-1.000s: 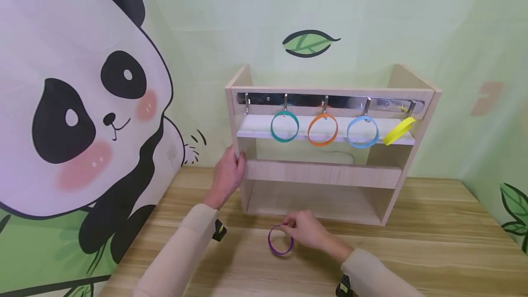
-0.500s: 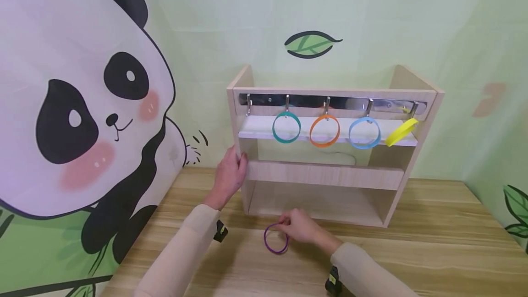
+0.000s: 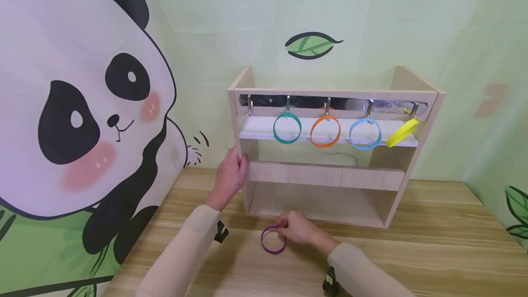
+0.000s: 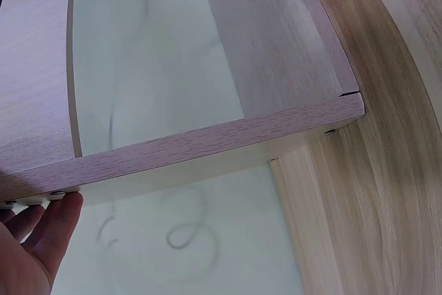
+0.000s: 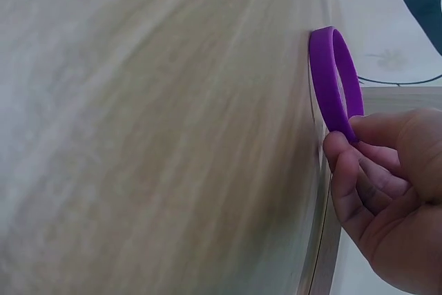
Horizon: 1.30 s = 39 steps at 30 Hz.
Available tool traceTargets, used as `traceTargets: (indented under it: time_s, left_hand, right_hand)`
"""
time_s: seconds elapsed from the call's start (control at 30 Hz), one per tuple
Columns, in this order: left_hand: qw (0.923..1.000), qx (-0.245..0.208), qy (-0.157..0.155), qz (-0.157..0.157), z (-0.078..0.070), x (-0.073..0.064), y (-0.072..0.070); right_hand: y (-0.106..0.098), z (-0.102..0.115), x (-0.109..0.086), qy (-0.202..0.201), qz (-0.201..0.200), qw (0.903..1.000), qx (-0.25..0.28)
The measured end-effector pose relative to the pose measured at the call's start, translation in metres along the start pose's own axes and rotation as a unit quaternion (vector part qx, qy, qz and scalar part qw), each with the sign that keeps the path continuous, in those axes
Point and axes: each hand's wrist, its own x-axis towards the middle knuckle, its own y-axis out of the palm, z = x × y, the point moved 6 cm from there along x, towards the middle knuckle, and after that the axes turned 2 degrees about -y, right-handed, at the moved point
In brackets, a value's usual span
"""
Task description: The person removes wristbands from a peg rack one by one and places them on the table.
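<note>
A purple ring band (image 3: pixel 273 240) stands on its edge close over the tabletop, in front of a wooden rack (image 3: pixel 326 173). My right hand (image 3: pixel 299 227) pinches it at the upper right between thumb and fingertips. In the right wrist view the purple band (image 5: pixel 333 77) rises beyond the right hand's fingers (image 5: pixel 352 184). My left hand (image 3: pixel 229 175) grips the rack's left side panel, thumb over the front edge. The left wrist view has its fingers (image 4: pixel 59 229) against the outer face. Teal (image 3: pixel 287 128), orange (image 3: pixel 325 131), light blue (image 3: pixel 365 134) and yellow (image 3: pixel 402 133) bands hang from hooks.
A metal strip (image 3: pixel 307 101) with several hooks runs across the rack's upper front. The leftmost hook (image 3: pixel 249 106) bears no band. The rack stands on a wood-grain table (image 3: pixel 437 237), before a green backdrop with a printed panda (image 3: pixel 70 81).
My right hand has moved slightly left with the purple band, which now appears turned a little more toward the head view. My left hand stays on the rack; the view has shifted slightly.
</note>
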Motion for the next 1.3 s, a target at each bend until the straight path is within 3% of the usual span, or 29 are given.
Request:
traceTargets:
  time_s: [0.27, 0.63, 0.9, 1.3]
  left_hand:
    - [1.0, -0.002, -0.005, 0.005, 0.0, 0.0, 0.002]
    - [1.0, -0.006, -0.006, 0.003, 0.0, 0.001, 0.001]
    - [1.0, -0.001, -0.002, 0.002, -0.003, 0.0, 0.0]
    - [1.0, 0.002, -0.003, -0.001, -0.001, 0.0, 0.0]
  right_hand:
    - [-0.003, 0.0, -0.003, -0.003, 0.004, 0.9999, 0.014]
    - [-0.039, 0.019, -0.017, -0.054, -0.05, 0.9969, -0.029]
    - [-0.075, 0.048, -0.031, -0.125, -0.148, 0.98, -0.046]
    - [-0.124, 0.091, -0.041, -0.169, -0.231, 0.9551, -0.077]
